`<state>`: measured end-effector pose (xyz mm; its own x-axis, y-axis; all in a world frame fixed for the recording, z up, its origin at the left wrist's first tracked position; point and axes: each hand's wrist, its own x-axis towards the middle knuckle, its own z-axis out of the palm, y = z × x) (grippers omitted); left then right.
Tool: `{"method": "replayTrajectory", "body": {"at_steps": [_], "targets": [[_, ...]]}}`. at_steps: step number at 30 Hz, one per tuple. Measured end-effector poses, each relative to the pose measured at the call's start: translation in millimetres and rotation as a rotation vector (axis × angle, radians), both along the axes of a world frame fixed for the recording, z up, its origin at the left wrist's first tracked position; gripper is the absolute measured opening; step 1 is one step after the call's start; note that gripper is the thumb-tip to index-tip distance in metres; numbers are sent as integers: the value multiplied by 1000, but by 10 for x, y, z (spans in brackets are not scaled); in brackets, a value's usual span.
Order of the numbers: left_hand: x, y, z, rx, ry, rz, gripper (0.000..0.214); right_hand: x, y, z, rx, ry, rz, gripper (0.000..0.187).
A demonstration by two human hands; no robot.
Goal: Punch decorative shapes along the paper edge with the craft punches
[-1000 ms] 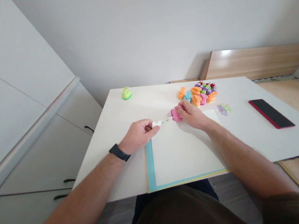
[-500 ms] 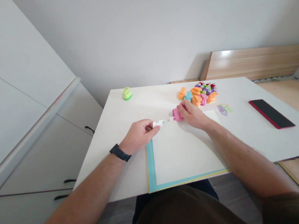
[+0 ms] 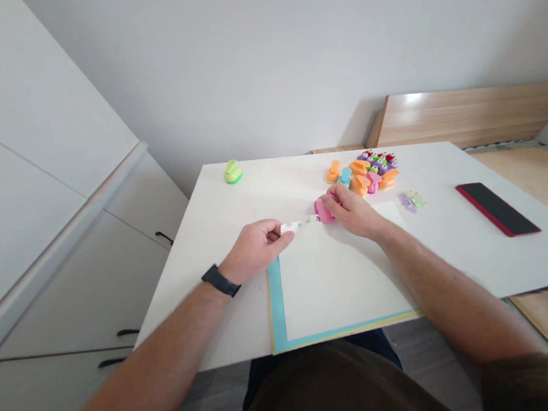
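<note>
My left hand [image 3: 253, 248] pinches one end of a narrow white paper strip [image 3: 291, 227]. The strip's far end runs toward a pink craft punch [image 3: 323, 211], which my right hand [image 3: 352, 212] grips from above. Both hands sit just above the top edge of a white sheet on teal and yellow card [image 3: 277, 308]. Small holes or cut shapes show along the strip, though the picture is too small to tell their form. My fingers hide part of the punch.
Several colourful craft punches [image 3: 362, 184] are clustered beyond my right hand on the white table [image 3: 201, 309]. A green punch [image 3: 233, 172] stands at the far left, with small paper cutouts [image 3: 412, 200] and a red-edged phone [image 3: 497, 208] to the right.
The hands and pink punch have shifted only slightly. The paper strip now reaches a little farther toward the punch than it did a second ago.
</note>
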<state>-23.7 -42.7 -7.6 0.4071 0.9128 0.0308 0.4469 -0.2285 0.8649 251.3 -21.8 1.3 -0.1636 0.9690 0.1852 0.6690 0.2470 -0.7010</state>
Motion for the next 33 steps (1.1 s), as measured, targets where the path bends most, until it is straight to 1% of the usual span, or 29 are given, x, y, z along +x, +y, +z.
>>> {"method": "replayTrajectory", "body": {"at_steps": [4, 10, 16, 19, 23, 28, 33], "targets": [[3, -6, 9, 10, 6, -4, 37, -9, 0, -6, 1, 20, 24, 30], [0, -9, 12, 18, 13, -4, 37, -6, 31, -47, 7, 26, 1, 29], [5, -17, 51, 27, 19, 7, 38, -5, 32, -55, 9, 32, -10, 31], [14, -27, 56, 30, -26, -4, 35, -11, 32, -48, -13, 26, -18, 32], [27, -37, 17, -7, -98, -36, 32, -28, 31, -41, -22, -5, -30, 31], [20, -23, -52, -6, -58, -30, 34, -49, 19, -27, -33, -43, -42, 32], [19, -9, -77, -7, -54, -21, 36, -54, -6, -12, -30, -37, 8, 31]]}}
